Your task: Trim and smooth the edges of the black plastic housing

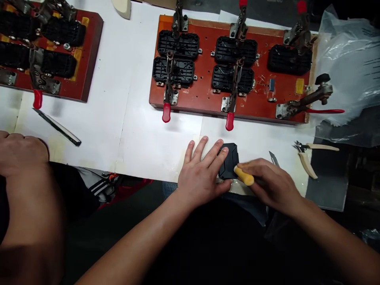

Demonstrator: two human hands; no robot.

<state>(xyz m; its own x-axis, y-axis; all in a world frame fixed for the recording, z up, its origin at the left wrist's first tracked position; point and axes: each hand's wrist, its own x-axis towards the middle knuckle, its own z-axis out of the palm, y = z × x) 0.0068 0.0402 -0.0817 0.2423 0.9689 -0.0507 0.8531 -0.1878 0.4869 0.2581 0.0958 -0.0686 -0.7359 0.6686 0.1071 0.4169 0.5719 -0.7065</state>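
Observation:
A black plastic cover (pixel 229 160) with chamfered corners lies near the table's front edge. My left hand (pixel 201 170) rests on its left part with fingers spread, pressing it against the white surface. My right hand (pixel 271 184) is closed round a tool with a yellow handle (pixel 246 176), held at the cover's lower right edge. Whether that tool has a blade or tip cannot be made out. Just beyond my right hand lies a utility knife (pixel 273 158), partly hidden by the hand.
A red-brown fixture board (pixel 204 105) with toggle clamps holds several black parts behind my hands. A second fixture (pixel 92 59) stands at the left. Nippers (pixel 308 154) lie at right, beside a plastic bag (pixel 350 75). Another knife (pixel 57 126) lies near a co-worker's hand (pixel 23 154).

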